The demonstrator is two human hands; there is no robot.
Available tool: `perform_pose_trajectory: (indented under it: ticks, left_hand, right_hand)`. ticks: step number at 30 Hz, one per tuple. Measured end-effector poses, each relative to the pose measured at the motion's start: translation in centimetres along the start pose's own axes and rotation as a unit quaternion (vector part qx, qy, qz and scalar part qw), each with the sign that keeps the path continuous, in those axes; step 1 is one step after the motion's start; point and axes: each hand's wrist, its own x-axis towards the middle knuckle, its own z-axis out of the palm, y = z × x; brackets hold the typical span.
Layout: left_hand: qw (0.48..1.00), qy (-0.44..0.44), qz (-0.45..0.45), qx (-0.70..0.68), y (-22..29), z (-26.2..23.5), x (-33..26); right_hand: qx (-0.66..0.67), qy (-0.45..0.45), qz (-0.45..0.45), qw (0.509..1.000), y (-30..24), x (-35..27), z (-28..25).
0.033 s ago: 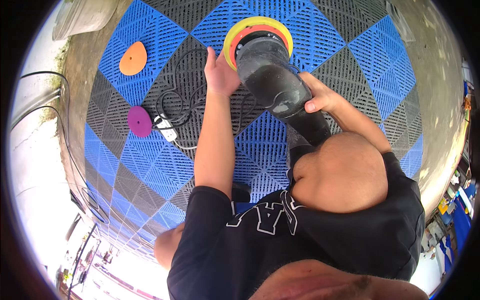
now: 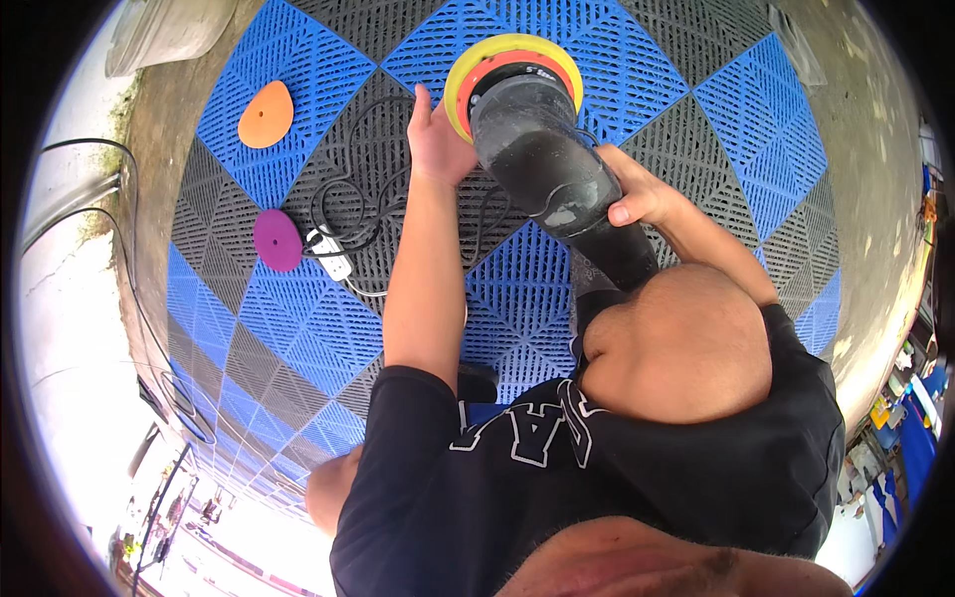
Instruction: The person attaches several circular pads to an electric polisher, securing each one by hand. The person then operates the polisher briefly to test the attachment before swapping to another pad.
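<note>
Upper centre of frame: black, scuffed, thick-bodied power polisher (image 2: 537, 144), slanting down and right toward my bare bent knee (image 2: 686, 338). Round disc pad (image 2: 512, 59), yellow rim around orange-red, shows at its top end.

My right hand (image 2: 637, 189) is wrapped on the polisher's narrower lower part, thumb on the near side. My left hand (image 2: 441, 144) is at the disc pad's lower left edge, thumb raised and spread; fingers pass out of sight behind the rim, so I cannot tell whether they grip.

Upper left: flat round orange pad (image 2: 269, 106). Below it, flat round purple pad (image 2: 283, 251). Just right of the purple one: white rectangular power strip (image 2: 333, 261), looped black cable beside it. All lie on blue and black slatted plastic floor tiles (image 2: 746, 119).
</note>
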Motion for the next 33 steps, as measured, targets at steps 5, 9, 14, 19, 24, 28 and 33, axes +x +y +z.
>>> perform_pose_trajectory:
  ticks: [5, 9, 14, 19, 24, 28, 33]
  left_hand:
    - [0.992, 0.038, -0.086, 0.081, 1.9, 3.2, 2.5]
    - [0.996, 0.005, -0.089, 0.033, 2.2, 4.0, 2.2]
    - [0.985, 0.076, 0.059, 0.145, 4.9, 2.6, -1.5]
    - [0.958, 0.205, 0.035, 0.198, 5.8, -0.7, -5.4]
    - [0.911, 0.31, 0.028, 0.269, 3.6, -1.4, -6.0]
    - [0.887, 0.319, -0.011, 0.333, 0.6, -0.4, -6.0]
    - [0.837, 0.337, 0.116, 0.415, -6.0, 5.5, -3.3]
  right_hand:
    - [-0.015, 0.008, 0.01, 1.0, 2.0, -0.2, -1.1]
    - [0.001, -0.02, 0.03, 0.999, 0.9, 0.7, -0.7]
    - [-0.045, 0.014, 0.039, 0.998, 0.3, 0.6, 0.3]
    - [-0.009, 0.032, 0.015, 0.999, 0.5, 0.3, -0.9]
    - [0.0, 0.051, 0.007, 0.999, 0.9, 0.4, -0.9]
    - [-0.039, 0.054, 0.016, 0.998, 0.1, 0.6, -0.8]
    - [-0.206, 0.109, 0.071, 0.97, -0.3, 2.2, -2.4]
